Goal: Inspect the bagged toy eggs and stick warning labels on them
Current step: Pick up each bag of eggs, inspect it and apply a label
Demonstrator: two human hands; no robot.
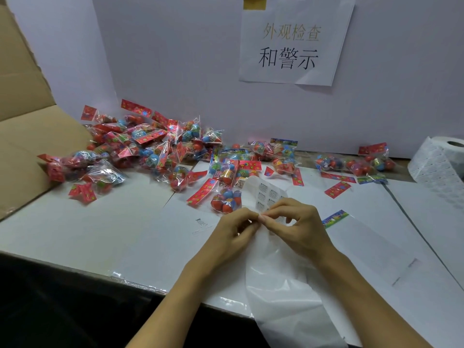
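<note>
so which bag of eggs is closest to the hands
The lone bag lying just beyond the left hand, with its red header card pointing left. The other bags sit farther back, in the big pile or along the wall.

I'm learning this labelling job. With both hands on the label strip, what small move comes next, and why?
Probably peel one label free: the left hand and right hand pinch together at the white printed label strip, no label looks separated yet, and the nearest clear bag of red and blue toy eggs lies just beyond.

Packing-inspection station: paper-covered bench (75, 229), taped wall sign (296, 43), label roll (442, 167), heaped bagged toy eggs (140, 146), cardboard carton (22, 116).
</note>
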